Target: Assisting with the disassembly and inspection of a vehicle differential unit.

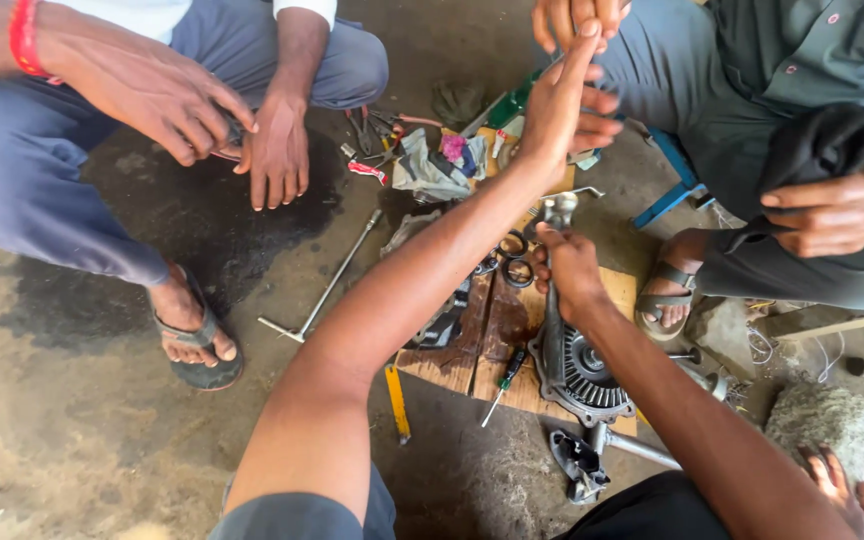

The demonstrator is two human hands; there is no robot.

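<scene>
Below me the oil-stained floor [202,215] carries a wooden board [457,365], a T-handle wrench [327,290] and a rag [430,170]

A single view comes from the camera on the person's head, looking almost straight down at the concrete floor [102,430]. It sits close: both of the person's forearms enter from the bottom edge and reach up the middle of the picture. The wooden board [452,360] lies near the centre, and two other seated people frame the top corners, cut off above the knees and chest. No second view shares the scene.
</scene>
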